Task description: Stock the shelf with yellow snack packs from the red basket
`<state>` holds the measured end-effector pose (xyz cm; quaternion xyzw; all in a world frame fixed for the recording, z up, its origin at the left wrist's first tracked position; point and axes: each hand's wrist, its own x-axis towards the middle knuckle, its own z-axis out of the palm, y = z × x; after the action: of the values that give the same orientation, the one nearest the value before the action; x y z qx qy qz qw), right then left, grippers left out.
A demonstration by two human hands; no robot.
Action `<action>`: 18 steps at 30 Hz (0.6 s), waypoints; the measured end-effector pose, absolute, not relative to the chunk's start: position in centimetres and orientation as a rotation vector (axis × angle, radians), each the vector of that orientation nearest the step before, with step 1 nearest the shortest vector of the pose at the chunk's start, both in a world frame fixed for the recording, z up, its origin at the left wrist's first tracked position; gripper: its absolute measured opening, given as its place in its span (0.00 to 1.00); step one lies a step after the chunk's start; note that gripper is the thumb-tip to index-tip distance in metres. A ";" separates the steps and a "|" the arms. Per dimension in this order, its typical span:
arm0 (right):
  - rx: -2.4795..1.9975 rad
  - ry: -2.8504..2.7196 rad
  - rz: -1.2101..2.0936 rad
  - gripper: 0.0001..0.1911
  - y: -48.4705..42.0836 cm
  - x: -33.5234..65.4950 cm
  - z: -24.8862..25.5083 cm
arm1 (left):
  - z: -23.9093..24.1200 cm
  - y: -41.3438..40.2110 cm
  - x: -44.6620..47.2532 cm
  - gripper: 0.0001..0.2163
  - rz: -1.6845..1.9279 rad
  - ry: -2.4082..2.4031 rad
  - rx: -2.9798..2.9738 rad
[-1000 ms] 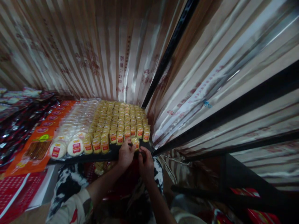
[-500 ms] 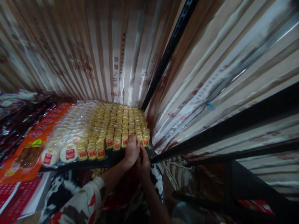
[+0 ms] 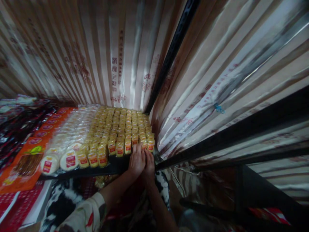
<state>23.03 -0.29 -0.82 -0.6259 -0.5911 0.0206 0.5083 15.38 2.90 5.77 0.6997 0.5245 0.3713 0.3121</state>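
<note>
Rows of small yellow wrapped snack packets (image 3: 119,124) with red labels stand upright on a dark shelf (image 3: 116,166). My left hand (image 3: 137,162) and my right hand (image 3: 148,163) are side by side at the front right of the rows. Between them, their bent fingers close on the lower part of a yellow snack packet (image 3: 144,143) at the front of its row. Part of its front is hidden by the fingertips. Another front packet (image 3: 151,145) stands just right of it, at the end of the block.
Left of the yellow rows lie round white packaged snacks (image 3: 71,159), then orange packs (image 3: 27,166) and dark red packs (image 3: 26,125). A pleated printed curtain (image 3: 101,58) hangs behind and to the right. Black metal bars (image 3: 217,138) cross the right side.
My right hand has risen slightly, its fingers now against the packet beside my left hand's fingers. The left hand stays at about the same place. The view has shifted a little.
</note>
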 end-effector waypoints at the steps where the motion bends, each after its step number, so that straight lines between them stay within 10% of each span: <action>1: -1.516 -1.424 0.042 0.19 -0.3 23.0 -0.9 | 5.6 2.9 15.3 0.17 0.965 1.371 1.880; 18: -1.506 -1.373 0.099 0.17 -1.1 22.4 1.2 | 4.5 2.2 13.4 0.26 0.904 1.274 1.960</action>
<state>22.39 -1.08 1.16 -0.6290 -0.5735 0.0414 0.5231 13.44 2.25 4.53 0.7428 0.4830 0.3427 0.3124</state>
